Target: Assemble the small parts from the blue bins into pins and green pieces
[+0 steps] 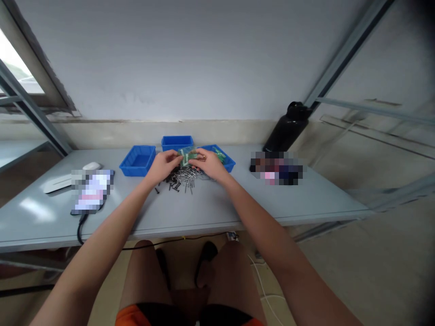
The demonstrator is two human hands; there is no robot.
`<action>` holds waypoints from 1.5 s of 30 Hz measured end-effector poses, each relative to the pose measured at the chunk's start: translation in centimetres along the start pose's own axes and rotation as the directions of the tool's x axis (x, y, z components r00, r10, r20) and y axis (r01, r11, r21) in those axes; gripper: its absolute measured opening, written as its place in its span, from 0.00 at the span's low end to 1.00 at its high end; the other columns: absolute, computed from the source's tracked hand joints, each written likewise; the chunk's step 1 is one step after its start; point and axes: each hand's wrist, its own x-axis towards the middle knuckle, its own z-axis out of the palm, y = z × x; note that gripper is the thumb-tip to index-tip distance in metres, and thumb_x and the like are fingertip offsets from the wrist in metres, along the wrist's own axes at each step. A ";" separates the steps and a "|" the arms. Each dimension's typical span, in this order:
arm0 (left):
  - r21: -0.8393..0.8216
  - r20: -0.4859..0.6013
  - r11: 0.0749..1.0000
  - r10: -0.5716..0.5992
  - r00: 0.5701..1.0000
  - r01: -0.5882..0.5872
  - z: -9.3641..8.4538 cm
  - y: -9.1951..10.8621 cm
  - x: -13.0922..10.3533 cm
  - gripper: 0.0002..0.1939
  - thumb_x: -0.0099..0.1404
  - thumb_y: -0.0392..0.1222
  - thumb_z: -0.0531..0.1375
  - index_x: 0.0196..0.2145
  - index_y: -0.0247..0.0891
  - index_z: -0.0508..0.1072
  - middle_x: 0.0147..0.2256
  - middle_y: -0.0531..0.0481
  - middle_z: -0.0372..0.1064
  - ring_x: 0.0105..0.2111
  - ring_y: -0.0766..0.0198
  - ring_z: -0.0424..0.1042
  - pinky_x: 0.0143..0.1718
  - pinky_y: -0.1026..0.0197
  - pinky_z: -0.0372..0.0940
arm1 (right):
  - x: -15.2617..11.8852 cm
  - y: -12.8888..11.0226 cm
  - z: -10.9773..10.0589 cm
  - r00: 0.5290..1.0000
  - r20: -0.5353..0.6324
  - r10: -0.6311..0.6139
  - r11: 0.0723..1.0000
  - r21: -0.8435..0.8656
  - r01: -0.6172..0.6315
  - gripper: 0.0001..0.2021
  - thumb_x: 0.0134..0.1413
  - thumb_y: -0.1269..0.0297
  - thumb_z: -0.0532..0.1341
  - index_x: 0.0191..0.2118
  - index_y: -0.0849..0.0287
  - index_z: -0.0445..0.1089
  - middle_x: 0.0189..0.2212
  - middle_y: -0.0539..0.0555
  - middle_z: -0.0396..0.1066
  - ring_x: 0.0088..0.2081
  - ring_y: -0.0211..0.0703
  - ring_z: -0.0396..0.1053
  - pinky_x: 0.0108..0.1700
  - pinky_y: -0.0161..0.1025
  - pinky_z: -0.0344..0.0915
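Above the middle of the pale grey, flat-surfaced tabletop [204, 208], my two bare hands share one small, translucent green plastic bag [187, 156]. My left hand [166, 164] is narrowed, thumb and fingers pinching the bag's left side; my right hand [208, 164] is likewise closed on its right side. Whether the bag's mouth is open, and whether it contains anything, cannot be told at this size.

Possible faults, in my judgement: a light or uneven pinch could let the thin film slip from one hand; pulling my hands apart too strongly could split it; a low wrist could brush the heap of slender metal screws [187, 176] and scatter it. A dark metal screw [157, 190] lying apart at the heap's left shows how easily such pieces could stray towards the front edge.

Relative positions: the bag lies directly between my hands, at the fingertips, with the heap just below and nearer my body. Beyond my left hand stands a blue, open rectangular plastic bin [134, 172]; behind the bag, a second blue plastic bin [176, 147]; beside my right hand, a third blue plastic bin [230, 167], partly hidden by that hand, holding green plastic packets [219, 155].
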 end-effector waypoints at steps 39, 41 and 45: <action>-0.096 0.124 0.995 0.013 0.992 -0.001 0.0 0.0 0.1 0.08 0.61 0.43 0.57 0.28 0.37 0.70 0.20 0.54 0.61 0.22 0.68 0.63 0.27 0.63 0.60 | -0.4 -0.7 -0.1 0.997 -0.022 -0.072 0.996 -0.052 0.071 0.23 0.46 0.55 0.67 0.49 0.52 0.67 0.26 0.46 0.63 0.27 0.38 0.64 0.30 0.37 0.63; -0.094 0.130 0.996 0.018 0.991 -0.005 0.0 0.0 0.1 0.08 0.61 0.44 0.57 0.28 0.37 0.70 0.20 0.54 0.61 0.22 0.67 0.62 0.27 0.63 0.60 | -0.4 -0.7 -0.2 0.997 -0.033 -0.067 0.996 -0.056 0.065 0.20 0.47 0.54 0.66 0.46 0.53 0.68 0.22 0.45 0.59 0.25 0.37 0.62 0.28 0.37 0.61; -0.119 0.153 0.993 0.035 0.988 -0.017 0.1 0.5 -0.1 0.09 0.61 0.43 0.57 0.27 0.37 0.68 0.21 0.55 0.60 0.22 0.68 0.61 0.25 0.64 0.58 | -0.3 -0.7 -0.3 0.996 -0.068 -0.057 0.996 -0.066 0.053 0.16 0.48 0.52 0.65 0.40 0.55 0.70 0.20 0.45 0.58 0.23 0.36 0.60 0.26 0.36 0.59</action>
